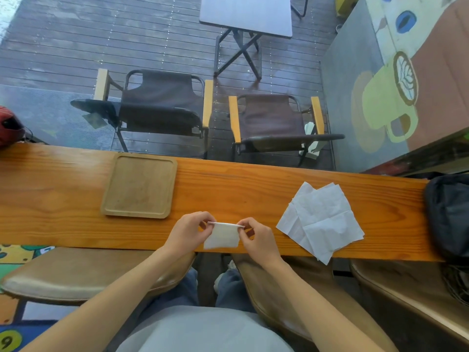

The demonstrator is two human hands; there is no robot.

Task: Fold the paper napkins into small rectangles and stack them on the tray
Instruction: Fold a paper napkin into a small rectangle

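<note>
Your left hand (189, 228) pinches folded napkin (222, 236) top-left corner | your right hand (256, 237) pinches top-right | tray (111, 207) beyond left hand | loose napkins (322, 219) right of right hand

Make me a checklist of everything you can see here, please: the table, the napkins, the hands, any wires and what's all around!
Surface: wooden counter, long and narrow.
Job's things: wooden tray holds no napkins; folded napkin in both hands; loose pile of unfolded napkins overhangs the near edge.
Clutter: dark bag at the right end; red object far left.
Hands: left hand and right hand pinch the napkin's top edge.
Cables: nothing seen.
Surroundings: two folding chairs, small table, mug mural.
</note>
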